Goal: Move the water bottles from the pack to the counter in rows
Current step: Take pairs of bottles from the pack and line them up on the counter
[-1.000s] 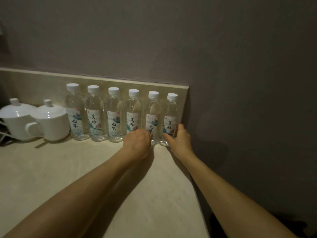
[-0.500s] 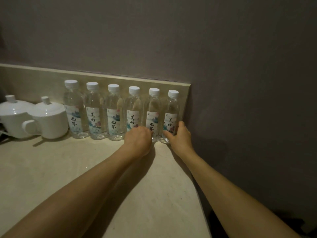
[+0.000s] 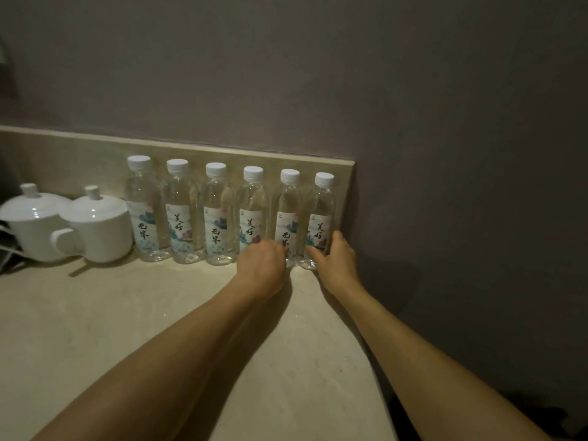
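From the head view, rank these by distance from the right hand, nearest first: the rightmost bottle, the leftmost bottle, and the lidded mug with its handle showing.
1. Rightmost bottle: at the row's right end, the right hand grips its base.
2. Leftmost bottle: far left end of the row.
3. Lidded mug: left of that bottle, farthest.

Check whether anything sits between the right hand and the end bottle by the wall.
Nothing visible does. The right hand already rests against the lower part of the end bottle, thumb in front, fingers on its wall side.
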Tool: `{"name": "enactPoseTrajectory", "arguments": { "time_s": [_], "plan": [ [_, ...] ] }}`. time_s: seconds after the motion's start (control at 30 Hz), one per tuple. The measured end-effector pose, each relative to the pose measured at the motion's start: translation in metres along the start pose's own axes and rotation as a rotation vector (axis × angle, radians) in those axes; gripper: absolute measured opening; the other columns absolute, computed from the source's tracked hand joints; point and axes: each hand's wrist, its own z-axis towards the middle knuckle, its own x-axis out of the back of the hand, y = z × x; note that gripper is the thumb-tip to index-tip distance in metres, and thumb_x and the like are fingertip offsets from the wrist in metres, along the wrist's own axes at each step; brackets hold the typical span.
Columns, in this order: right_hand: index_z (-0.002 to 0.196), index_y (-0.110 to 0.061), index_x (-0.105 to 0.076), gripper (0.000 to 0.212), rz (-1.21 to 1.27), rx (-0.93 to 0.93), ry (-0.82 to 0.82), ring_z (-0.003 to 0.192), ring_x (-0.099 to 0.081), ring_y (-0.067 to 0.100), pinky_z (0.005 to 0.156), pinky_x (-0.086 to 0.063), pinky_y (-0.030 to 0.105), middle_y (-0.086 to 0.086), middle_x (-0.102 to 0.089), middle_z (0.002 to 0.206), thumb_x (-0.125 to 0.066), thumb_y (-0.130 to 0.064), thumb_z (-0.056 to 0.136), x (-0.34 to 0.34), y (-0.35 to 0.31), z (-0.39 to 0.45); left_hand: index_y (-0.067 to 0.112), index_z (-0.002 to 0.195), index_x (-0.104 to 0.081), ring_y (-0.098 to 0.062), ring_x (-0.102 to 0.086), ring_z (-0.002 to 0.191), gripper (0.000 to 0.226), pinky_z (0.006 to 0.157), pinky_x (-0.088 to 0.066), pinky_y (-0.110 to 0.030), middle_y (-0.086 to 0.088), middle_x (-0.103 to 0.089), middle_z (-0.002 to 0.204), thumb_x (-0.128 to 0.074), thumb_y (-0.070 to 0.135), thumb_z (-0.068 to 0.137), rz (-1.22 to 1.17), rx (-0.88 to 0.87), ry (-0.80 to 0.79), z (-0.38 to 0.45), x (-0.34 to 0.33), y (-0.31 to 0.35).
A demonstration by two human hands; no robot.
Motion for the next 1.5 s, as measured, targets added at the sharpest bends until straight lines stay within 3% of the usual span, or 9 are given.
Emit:
{"name": "enactPoseTrajectory", "arguments": {
  "time_s": [0.27, 0.4, 0.53, 0.73, 0.83, 0.93, 1.07, 1.27, 1.5],
  "plan": [
    [0.128, -0.006, -0.048, 0.050, 0.011, -0.051, -0.015, 0.116, -0.059, 0.030, 0.095, -0.053, 0.046, 0.015, -0.057, 0.130, -0.070, -0.025, 0.087, 0.002, -0.003, -0.009, 0.009, 0.107, -0.063, -0.030, -0.066, 0.093, 0.035, 0.081, -0.056, -0.041, -0.011, -0.067, 0.100, -0.040, 0.035, 0.102, -0.090, 0.025, -0.022, -0.007, 0.005, -0.001],
    [0.138, -0.011, -0.043, 0.058, 0.077, -0.071, -0.010, 0.116, -0.059, 0.026, 0.084, -0.056, 0.033, 0.009, -0.055, 0.132, -0.070, -0.024, 0.087, 0.009, -0.001, -0.020, 0.008, 0.096, -0.063, -0.027, -0.065, 0.084, 0.045, 0.077, -0.055, -0.039, -0.009, -0.064, 0.086, -0.036, 0.044, 0.102, -0.148, 0.036, -0.037, -0.015, 0.008, 0.004],
    [0.138, -0.011, -0.045, 0.058, 0.078, -0.069, 0.081, 0.102, -0.063, 0.026, 0.091, -0.054, 0.046, 0.006, -0.061, 0.114, -0.065, -0.031, 0.088, 0.028, 0.002, -0.034, 0.015, 0.081, -0.054, -0.024, -0.059, 0.075, 0.043, 0.070, -0.052, -0.037, -0.006, -0.056, 0.078, -0.032, 0.045, 0.102, -0.276, 0.002, -0.034, -0.021, 0.010, 0.020],
    [0.118, -0.010, -0.058, 0.031, 0.105, -0.017, 0.219, 0.077, -0.065, 0.023, 0.074, -0.054, 0.037, -0.002, -0.063, 0.080, -0.061, -0.028, 0.092, 0.071, 0.014, -0.057, 0.014, 0.087, -0.062, -0.033, -0.064, 0.085, 0.050, 0.078, -0.055, -0.046, -0.011, -0.067, 0.088, -0.027, 0.049, 0.098, -0.500, -0.016, 0.026, -0.031, 0.004, 0.059],
    [0.096, -0.020, -0.061, 0.009, 0.152, -0.002, 0.258, 0.064, -0.061, 0.019, 0.065, -0.052, 0.035, 0.000, -0.065, 0.074, -0.060, -0.029, 0.092, 0.097, 0.027, -0.066, 0.015, 0.091, -0.062, -0.034, -0.065, 0.088, 0.049, 0.081, -0.054, -0.047, -0.013, -0.068, 0.092, -0.028, 0.049, 0.099, -0.545, -0.038, 0.017, -0.044, 0.007, 0.091],
    [0.080, -0.029, -0.057, 0.013, 0.165, 0.022, 0.294, 0.055, -0.057, 0.012, 0.059, -0.048, 0.033, -0.003, -0.065, 0.066, -0.058, -0.029, 0.093, 0.132, 0.040, -0.078, 0.015, 0.093, -0.061, -0.033, -0.064, 0.090, 0.048, 0.084, -0.053, -0.044, -0.012, -0.068, 0.097, -0.028, 0.049, 0.099, -0.560, -0.056, 0.012, -0.053, 0.011, 0.127],
    [0.077, -0.031, -0.057, 0.016, 0.163, 0.028, 0.347, 0.056, -0.057, 0.011, 0.060, -0.049, 0.036, -0.003, -0.066, 0.065, -0.056, -0.029, 0.093, 0.195, 0.070, -0.101, 0.014, 0.098, -0.059, -0.037, -0.062, 0.098, 0.048, 0.082, -0.048, -0.042, -0.013, -0.068, 0.105, -0.026, 0.050, 0.100, -0.540, -0.087, -0.001, -0.078, 0.018, 0.195],
    [0.079, -0.032, -0.055, 0.017, 0.135, -0.042, 0.418, 0.062, -0.061, 0.015, 0.063, -0.050, 0.036, -0.003, -0.067, 0.068, -0.054, -0.028, 0.095, 0.299, 0.143, -0.146, 0.017, 0.098, -0.056, -0.032, -0.064, 0.088, 0.051, 0.083, -0.053, -0.048, -0.009, -0.067, 0.097, -0.023, 0.056, 0.097, -0.574, -0.112, -0.106, -0.123, -0.004, 0.315],
    [0.078, -0.030, -0.052, 0.021, 0.174, -0.229, 0.437, 0.056, -0.054, 0.013, 0.061, -0.044, 0.032, -0.002, -0.064, 0.067, -0.053, -0.020, 0.097, 0.384, 0.240, -0.197, 0.014, 0.108, -0.056, -0.034, -0.062, 0.099, 0.051, 0.090, -0.050, -0.046, -0.012, -0.064, 0.110, -0.028, 0.055, 0.098, -0.517, -0.147, -0.349, -0.178, -0.055, 0.435]
  ]
}}
